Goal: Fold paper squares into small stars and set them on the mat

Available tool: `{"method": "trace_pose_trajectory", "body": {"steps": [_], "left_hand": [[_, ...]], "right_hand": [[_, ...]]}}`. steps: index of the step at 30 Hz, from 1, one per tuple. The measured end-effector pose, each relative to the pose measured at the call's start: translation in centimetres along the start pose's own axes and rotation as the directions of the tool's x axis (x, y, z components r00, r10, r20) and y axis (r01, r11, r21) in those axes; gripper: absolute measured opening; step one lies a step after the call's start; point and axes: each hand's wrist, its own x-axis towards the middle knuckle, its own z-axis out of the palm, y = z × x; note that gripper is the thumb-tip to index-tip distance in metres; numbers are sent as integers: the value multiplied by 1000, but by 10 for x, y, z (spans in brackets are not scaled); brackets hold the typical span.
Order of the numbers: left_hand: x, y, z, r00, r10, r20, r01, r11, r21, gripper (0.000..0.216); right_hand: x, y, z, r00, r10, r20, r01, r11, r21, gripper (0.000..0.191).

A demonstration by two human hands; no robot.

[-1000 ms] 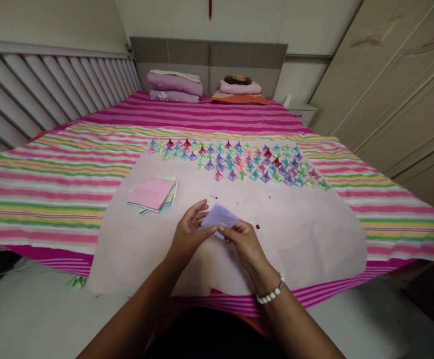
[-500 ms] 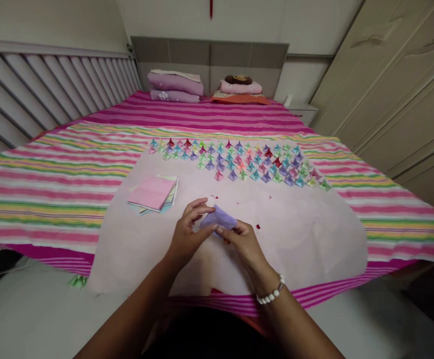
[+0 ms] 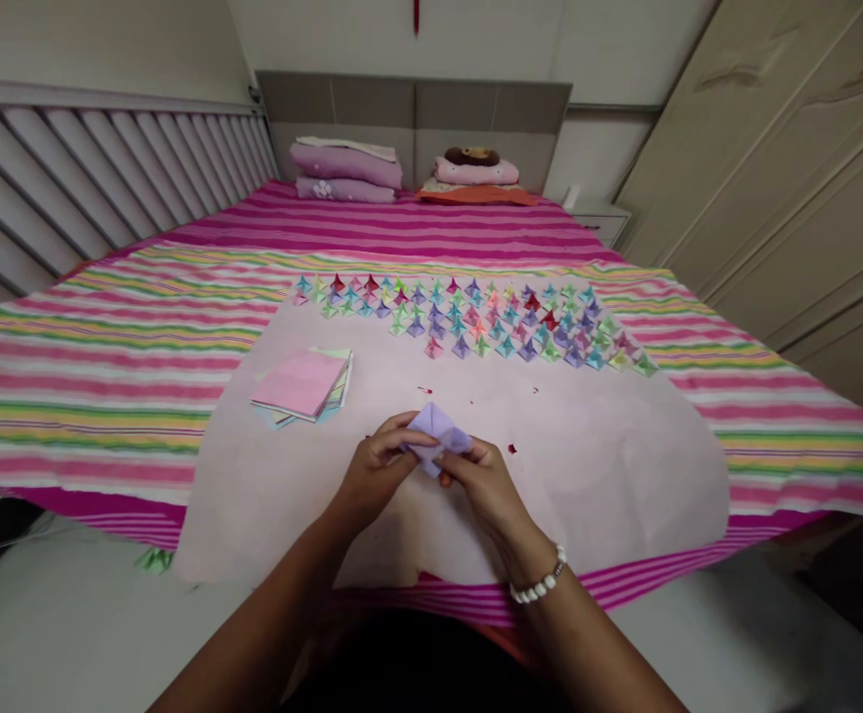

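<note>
Head camera showed a lilac paper piece (image 3: 435, 436) held just above the pale sheet (image 3: 624, 456) on the bed (image 3: 104, 347). The left hand (image 3: 376, 473) and right hand (image 3: 480, 482) pinched its opposite ends with closed fingers, its long axis running side to side, both hands equally near.

A paper stack (image 3: 301, 384) lies on a pale sheet (image 3: 624, 465) over the striped bed (image 3: 104, 347); folded pieces (image 3: 476, 322) sit in rows beyond, pillows (image 3: 346, 170) farther back.

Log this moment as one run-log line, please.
left hand: grip on purple paper; right hand: same; purple paper: partly folded; paper stack: left of hands; folded pieces: rows beyond
</note>
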Motion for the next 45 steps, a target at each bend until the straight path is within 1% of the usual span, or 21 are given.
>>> {"method": "trace_pose_trajectory", "body": {"steps": [2, 4, 5, 7, 11, 16, 18, 24, 27, 30, 32, 34, 37, 39, 40, 41, 42, 43, 44, 45], "left_hand": [[0, 0, 0, 1000, -17, -15, 17, 999, -36, 22], [1, 0, 0, 998, -60, -33, 57, 995, -82, 38], [1, 0, 0, 996, -85, -31, 82, 992, -92, 43], [2, 3, -1, 992, -129, 1, 128, 989, -76, 40], [3, 8, -2, 975, -207, 77, 208, 978, -4, 23], [2, 9, -3, 972, -231, 49, 229, 972, 43, 15], [2, 8, -3, 976, -211, 49, 209, 977, 50, 15], [2, 7, -6, 991, -76, 113, 67, 994, 82, 20], [1, 6, -8, 990, -20, 140, 1, 991, 134, 24], [2, 6, -10, 985, 35, 170, -69, 978, 199, 30], [2, 9, -11, 982, 52, 183, -96, 966, 242, 33], [2, 14, -11, 979, 61, 197, -115, 954, 276, 35], [1, 22, -11, 970, 50, 239, -123, 945, 304, 36], [0, 25, -10, 962, 26, 272, -108, 951, 290, 34], [0, 25, -9, 963, 15, 267, -87, 961, 262, 32], [0, 24, -8, 973, 6, 230, -56, 975, 215, 29], [0, 22, -6, 986, -11, 166, -15, 988, 152, 30], [0, 19, -4, 998, -35, 61, 30, 997, 73, 37], [1, 16, -1, 996, -73, -53, 72, 997, -8, 49], [1, 13, 2, 981, -126, -147, 115, 990, -77, 64]], "right_hand": [[-1, -1, 0, 1000, 0, 11, 0, 1000, -1, 18], [-1, -1, 0, 1000, 1, 20, -1, 1000, -10, 21], [-1, -1, 1, 1000, 3, 26, -3, 1000, -18, 21], [-2, -1, 1, 999, 8, 45, -7, 999, -37, 21], [-2, -3, 1, 997, 14, 80, -6, 995, -99, 21], [-3, -5, 1, 994, 27, 102, -18, 996, -83, 20], [-2, -4, 1, 994, 36, 102, -28, 997, -73, 19], [-1, -2, 1, 994, 72, 88, -71, 997, -16, 13], [-2, -4, 2, 992, 90, 83, -92, 995, 28, 14], [-4, -8, 3, 987, 110, 117, -123, 986, 114, 11], [-5, -10, 2, 984, 98, 151, -122, 980, 160, 10], [-4, -11, 0, 982, 87, 169, -115, 979, 169, 13], [-3, -10, -2, 985, 97, 145, -116, 985, 130, 19], [-1, -8, -2, 989, 94, 112, -106, 988, 113, 20], [-1, -8, -2, 992, 85, 97, -96, 989, 113, 19], [0, -7, -2, 994, 75, 85, -84, 990, 113, 19], [0, -7, -1, 995, 62, 73, -70, 991, 110, 19], [0, -6, -1, 997, 49, 62, -55, 993, 103, 18], [1, -6, 0, 998, 35, 50, -40, 995, 94, 18], [1, -6, 1, 999, 22, 40, -25, 996, 85, 18]]}}
